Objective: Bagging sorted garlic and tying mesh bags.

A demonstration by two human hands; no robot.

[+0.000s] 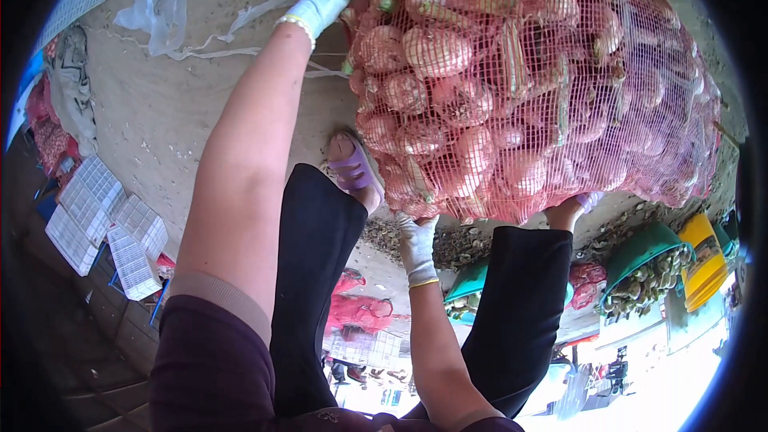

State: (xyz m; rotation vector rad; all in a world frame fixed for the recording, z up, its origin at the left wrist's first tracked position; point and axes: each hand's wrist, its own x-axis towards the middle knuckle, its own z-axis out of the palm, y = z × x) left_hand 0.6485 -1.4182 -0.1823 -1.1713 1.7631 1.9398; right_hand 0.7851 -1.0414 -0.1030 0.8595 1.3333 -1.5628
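A large red mesh bag (pixel 512 88), packed with garlic bulbs and pieces of cut stalk, lies on its side in front of me, its long axis running left to right. My left hand (pixel 328 2), in a white glove, grips the bag's far left corner, its fingertips partly hidden against the mesh. At the near left corner, my right hand (pixel 418 248), gloved in white too, has its fingers closed on the net's lower edge. The bag's left end sits between my two hands.
Green tubs (pixel 648 260) of trimmings and a yellow container (pixel 704 262) stand at the right. White plastic crates (pixel 88 200) are stacked at the left. A thin plastic bag (pixel 156 4) and white strips lie on the concrete floor. Red net bags (pixel 360 312) rest near my legs.
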